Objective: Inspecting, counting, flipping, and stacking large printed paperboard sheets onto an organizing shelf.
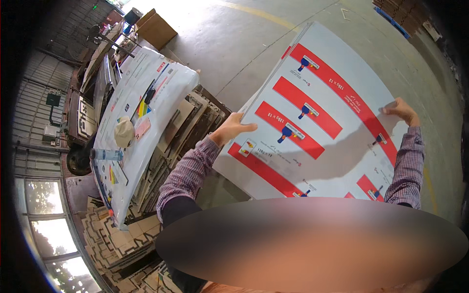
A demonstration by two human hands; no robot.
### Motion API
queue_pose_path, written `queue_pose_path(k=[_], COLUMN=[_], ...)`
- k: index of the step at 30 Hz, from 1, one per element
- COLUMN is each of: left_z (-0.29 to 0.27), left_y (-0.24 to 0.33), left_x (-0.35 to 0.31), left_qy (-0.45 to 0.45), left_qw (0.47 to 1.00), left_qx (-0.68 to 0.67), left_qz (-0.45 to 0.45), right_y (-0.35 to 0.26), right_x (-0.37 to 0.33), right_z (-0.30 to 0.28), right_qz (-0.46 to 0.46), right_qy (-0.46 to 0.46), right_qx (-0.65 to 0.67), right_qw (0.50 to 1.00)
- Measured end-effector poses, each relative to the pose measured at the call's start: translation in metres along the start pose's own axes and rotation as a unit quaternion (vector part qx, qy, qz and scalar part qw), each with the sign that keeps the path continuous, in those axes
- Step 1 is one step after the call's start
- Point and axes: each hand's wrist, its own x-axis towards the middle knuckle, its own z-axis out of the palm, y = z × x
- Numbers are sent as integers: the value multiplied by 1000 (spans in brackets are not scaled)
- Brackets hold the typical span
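A stack of large printed cardboard sheets, white with red bands and small blue figures, is held up in front of me. My left hand grips its left edge, thumb lying on the printed face and the other fingers hidden behind. On the opposite edge my right hand is closed round the sheets, with its thumb on the front. Several layers show along the upper left edge. A shadow falls across the middle of the print, and a blurred patch covers the lower part of the view.
To my left, a plastic-covered stack bears a cap, a clear bottle, a pink pad-like item and a dark tool. Cut cardboard pieces lie below. A brown box and a pallet load stand farther off.
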Motion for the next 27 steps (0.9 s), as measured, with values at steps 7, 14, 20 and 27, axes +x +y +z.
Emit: queue_pose_path(k=[7,14,20,27], left_z=[-12,139,217,202], left_y=[67,233,108,54], left_x=[55,160,195,151], left_qy=[203,-30,-152,-128], left_qw=[771,706,748,813], left_qx=[594,561,579,555], left_qz=[110,431,286,121], right_y=[-63,-118,-158,-97], right_x=[-86,-176,-266,-263], right_z=[62,183,252,164], right_qz=[-112,18,-22,-2], right_qy=[255,366,361,220], right_qx=[-237,-288,-267,-274], right_qw=[931,885,893,936])
